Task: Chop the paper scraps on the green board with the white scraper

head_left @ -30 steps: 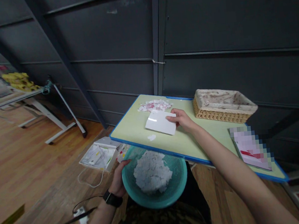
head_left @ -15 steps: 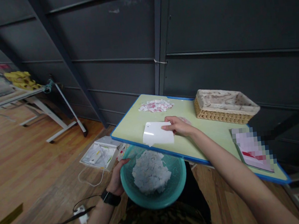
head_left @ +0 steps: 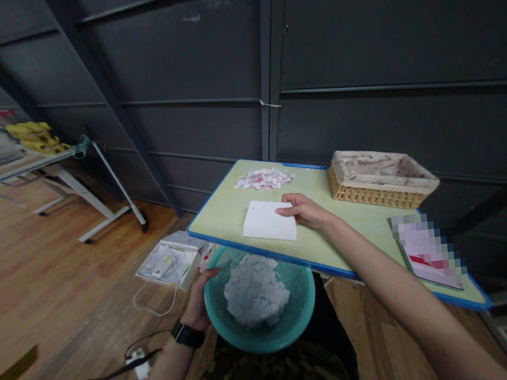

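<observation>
My left hand point(head_left: 200, 301), with a black watch on the wrist, grips the rim of a teal basket point(head_left: 298, 323) held just below the near edge of the green table point(head_left: 224, 214). The basket holds a heap of white paper scraps point(head_left: 255, 290). My right hand point(head_left: 303, 210) pinches the right edge of a white card point(head_left: 268, 221) that lies nearly flat on the table near its front edge. A pile of pink and white paper scraps point(head_left: 263, 179) lies further back on the table.
A wicker basket point(head_left: 380, 179) stands at the table's back right and a blurred-out booklet point(head_left: 427, 251) lies near its right front corner. On the wooden floor to the left sit a white box point(head_left: 167, 263) and cables. Another table point(head_left: 22, 164) stands far left.
My right hand swept the white card toward the front edge, the small scrap on the table is gone, and the card now lies flatter, drawn slightly back. The left hand stays on the basket.
</observation>
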The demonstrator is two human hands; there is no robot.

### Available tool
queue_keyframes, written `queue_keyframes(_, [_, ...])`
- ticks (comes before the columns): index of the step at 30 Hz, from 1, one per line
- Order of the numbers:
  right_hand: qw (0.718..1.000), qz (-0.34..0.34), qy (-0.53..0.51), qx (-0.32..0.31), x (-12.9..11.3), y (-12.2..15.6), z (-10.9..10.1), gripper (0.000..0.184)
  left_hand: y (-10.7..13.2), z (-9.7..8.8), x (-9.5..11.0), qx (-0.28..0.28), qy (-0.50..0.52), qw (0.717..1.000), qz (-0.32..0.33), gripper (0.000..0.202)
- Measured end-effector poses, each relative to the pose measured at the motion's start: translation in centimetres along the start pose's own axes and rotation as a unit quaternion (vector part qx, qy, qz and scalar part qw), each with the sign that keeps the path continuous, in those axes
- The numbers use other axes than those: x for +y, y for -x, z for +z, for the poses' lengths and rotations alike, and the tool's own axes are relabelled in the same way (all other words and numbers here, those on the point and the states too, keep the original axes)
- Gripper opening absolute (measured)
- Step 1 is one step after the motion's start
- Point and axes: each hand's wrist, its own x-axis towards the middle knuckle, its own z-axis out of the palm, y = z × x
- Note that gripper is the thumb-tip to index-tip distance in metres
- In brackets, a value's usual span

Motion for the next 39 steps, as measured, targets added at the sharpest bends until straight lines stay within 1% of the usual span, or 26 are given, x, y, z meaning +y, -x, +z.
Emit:
queue_keyframes(3, [0.999,0.011,0.040,-0.021,0.0,0.0,0.1,0.045,-0.1,-0.1,-0.1,0.001,-0.002,1.000,0.009,0.012])
queue_keyframes(5, [0.999,0.016,0.036,-0.032,-0.1,0.0,0.2,0.045,-0.1,-0.1,-0.1,-0.002,0.001,1.000,0.008,0.013])
queue_keyframes(7, [1.000,0.010,0.015,-0.019,-0.2,0.0,0.0,0.045,0.0,0.0,0.0,-0.002,0.002,1.000,0.004,0.013])
queue_keyframes(10, [1.000,0.002,0.007,0.017,-0.5,0.1,-1.0,0.046,0.2,0.2,0.1,0.005,-0.005,1.000,0.011,0.014])
queue_keyframes(15, [0.999,0.030,0.044,0.007,-0.6,0.2,-3.1,0.046,0.3,0.3,0.1,0.009,-0.008,1.000,0.011,0.014])
queue_keyframes(19, [0.998,0.042,0.045,0.020,-0.3,0.1,-3.8,0.045,0.1,0.2,0.0,0.005,-0.015,1.000,0.013,0.014])
queue_keyframes(21, [0.998,0.045,0.046,0.026,-0.2,0.0,-3.8,0.045,0.1,0.1,-0.1,0.001,-0.016,1.000,0.012,0.013])
queue_keyframes(23, [0.997,0.048,0.050,0.017,-0.2,-0.1,-3.6,0.046,0.0,0.0,-0.1,-0.002,-0.014,1.000,0.010,0.011])
queue_keyframes(26, [0.997,0.053,0.061,-0.014,-0.3,0.1,-3.0,0.046,-0.1,0.0,-0.1,-0.007,-0.012,1.000,0.003,0.011])
queue_keyframes(30, [0.994,0.051,0.069,-0.072,-0.5,0.4,-2.1,0.042,0.0,0.2,0.0,-0.004,-0.013,1.000,-0.002,0.014])
queue_keyframes(32, [0.995,0.041,0.050,-0.076,-0.5,0.4,-1.9,0.042,0.1,0.2,0.1,-0.006,-0.012,1.000,0.000,0.015])
queue_keyframes(34, [0.999,0.017,0.007,-0.042,-0.6,0.3,-1.8,0.043,0.0,0.2,0.0,-0.010,-0.012,1.000,-0.004,0.016])
queue_keyframes(35, [1.000,-0.002,-0.020,-0.007,-0.6,0.1,-1.9,0.044,-0.1,0.2,0.0,-0.012,-0.010,1.000,-0.007,0.016])
queue_keyframes(37, [0.993,-0.042,-0.067,0.092,-0.6,-0.3,-2.2,0.047,-0.3,0.0,-0.3,-0.017,-0.009,1.000,-0.012,0.015])
queue_keyframes(39, [0.975,-0.061,-0.086,0.195,-0.5,-0.7,-2.7,0.051,-0.8,-0.3,-0.9,-0.021,-0.010,1.000,-0.015,0.014])
